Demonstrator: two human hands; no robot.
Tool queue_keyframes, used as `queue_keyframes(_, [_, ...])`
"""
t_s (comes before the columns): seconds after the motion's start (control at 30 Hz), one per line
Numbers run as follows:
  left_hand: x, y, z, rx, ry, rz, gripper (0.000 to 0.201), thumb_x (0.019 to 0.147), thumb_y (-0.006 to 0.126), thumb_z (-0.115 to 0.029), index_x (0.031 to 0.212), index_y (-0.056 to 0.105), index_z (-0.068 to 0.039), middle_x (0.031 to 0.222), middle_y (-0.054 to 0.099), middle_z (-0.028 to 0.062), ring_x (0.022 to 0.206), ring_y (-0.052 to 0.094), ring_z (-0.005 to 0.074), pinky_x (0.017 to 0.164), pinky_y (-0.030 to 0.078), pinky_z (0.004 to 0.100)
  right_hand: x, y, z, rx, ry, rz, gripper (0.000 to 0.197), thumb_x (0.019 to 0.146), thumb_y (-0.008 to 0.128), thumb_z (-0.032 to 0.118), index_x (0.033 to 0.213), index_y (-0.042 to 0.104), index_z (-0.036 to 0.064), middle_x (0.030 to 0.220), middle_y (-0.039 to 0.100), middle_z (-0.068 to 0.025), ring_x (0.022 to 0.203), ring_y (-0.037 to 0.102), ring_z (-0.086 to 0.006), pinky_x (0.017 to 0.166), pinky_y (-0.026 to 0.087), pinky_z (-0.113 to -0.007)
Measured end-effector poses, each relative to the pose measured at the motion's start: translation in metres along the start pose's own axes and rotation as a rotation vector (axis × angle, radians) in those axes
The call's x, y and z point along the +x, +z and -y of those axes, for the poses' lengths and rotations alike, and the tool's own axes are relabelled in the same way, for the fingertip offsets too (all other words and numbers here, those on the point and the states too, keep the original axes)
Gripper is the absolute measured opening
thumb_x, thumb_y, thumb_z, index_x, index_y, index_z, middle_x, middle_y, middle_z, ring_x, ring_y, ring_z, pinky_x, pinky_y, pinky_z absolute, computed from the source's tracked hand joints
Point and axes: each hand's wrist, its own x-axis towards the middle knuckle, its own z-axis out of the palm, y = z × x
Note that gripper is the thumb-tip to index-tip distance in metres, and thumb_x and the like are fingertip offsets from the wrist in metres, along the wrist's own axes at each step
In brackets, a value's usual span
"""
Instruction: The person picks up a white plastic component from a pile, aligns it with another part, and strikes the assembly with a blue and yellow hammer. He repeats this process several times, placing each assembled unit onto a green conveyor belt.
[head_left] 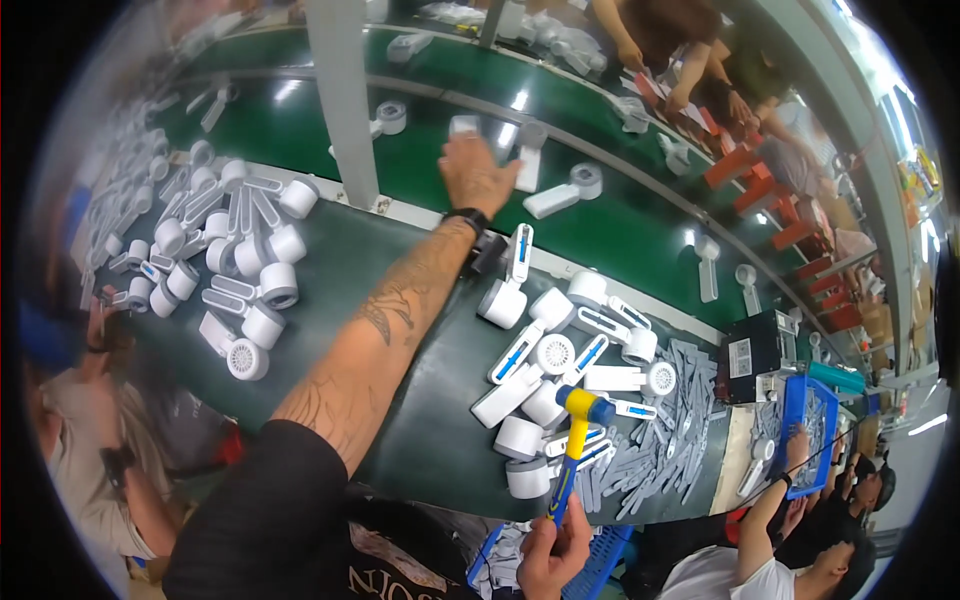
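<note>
The right hand (555,550) grasps a yellow-and-blue hammer (577,440) by white fans (553,354); the left hand (475,175) is over the green belt (640,232), near a blurred white piece (465,125) — gripping or loose, I cannot tell.

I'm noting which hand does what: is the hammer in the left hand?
No, the right hand holds the hammer, while the left hand reaches over the green belt.
</note>
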Motion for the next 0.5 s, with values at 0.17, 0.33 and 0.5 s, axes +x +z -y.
queue_keyframes(0.17, [0.020,-0.016,0.121,-0.004,-0.275,0.230,0.060,0.088,0.082,-0.039,0.130,0.066,0.001,0.127,0.073,0.0239,0.120,0.070,0.0433,0.102,0.056,0.0512,0.022,0.016,0.020,-0.011,-0.097,0.191,0.044,0.104,0.068,0.002,0.147,0.061,-0.0069,0.090,0.074,-0.0087,0.066,0.064,-0.0091,0.060,0.050,-0.024])
queue_keyframes(0.33, [-0.071,-0.144,0.101,-0.428,-0.162,0.423,0.044,0.091,0.081,-0.035,0.120,0.077,-0.002,0.115,0.078,0.0245,0.109,0.076,0.0398,0.099,0.057,0.0460,0.036,0.035,0.000,-0.072,-0.139,0.233,0.048,0.110,0.061,0.005,0.157,0.053,0.0004,0.086,0.065,-0.0028,0.062,0.054,-0.0051,0.055,0.041,-0.021])
queue_keyframes(0.5, [-0.171,-0.258,0.161,-0.372,0.112,0.469,0.035,0.095,0.081,-0.027,0.120,0.076,-0.003,0.115,0.078,0.0157,0.113,0.072,0.0361,0.106,0.053,0.0468,0.053,0.062,0.024,-0.217,-0.297,0.403,0.045,0.110,0.062,0.005,0.154,0.060,-0.0010,0.106,0.075,-0.0094,0.074,0.065,-0.0089,0.064,0.049,-0.023])
